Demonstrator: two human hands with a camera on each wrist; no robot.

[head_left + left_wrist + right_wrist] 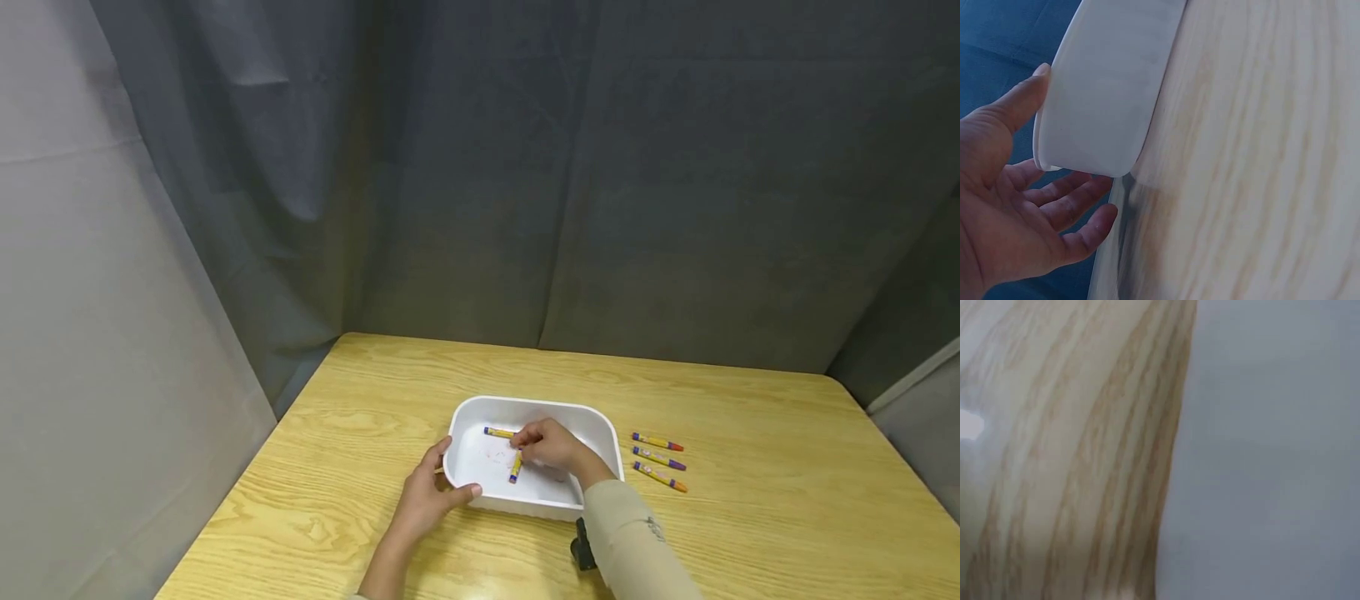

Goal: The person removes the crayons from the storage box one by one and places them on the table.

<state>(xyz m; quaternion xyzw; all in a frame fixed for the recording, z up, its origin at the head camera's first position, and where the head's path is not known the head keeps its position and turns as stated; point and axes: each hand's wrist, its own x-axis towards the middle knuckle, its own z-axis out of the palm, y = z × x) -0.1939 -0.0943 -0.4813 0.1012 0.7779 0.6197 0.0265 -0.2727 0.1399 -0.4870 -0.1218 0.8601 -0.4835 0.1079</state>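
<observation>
A white plastic tray [536, 505] stands on the table, and its side wall [1104, 87] fills the upper left of the left wrist view. My left hand [427, 496] grips the tray's near left corner, thumb on the front rim and fingers around the left side. My right hand [555, 446] reaches inside, its fingertips pinching the upper end of a yellow-wrapped crayon [514, 470] with a blue band. Just behind lies another yellow-wrapped crayon [498, 432], its right end hidden by the fingers. The right wrist view misses this hand and shows the tray's outer wall [1260, 450].
Right of the tray, three crayons lie in a column: red [657, 442], purple [658, 458] and orange [660, 477]. They rest on the wood-grain table [780, 467]. Grey curtains [480, 208] hang behind it. A black device [582, 548] sits at the right wrist.
</observation>
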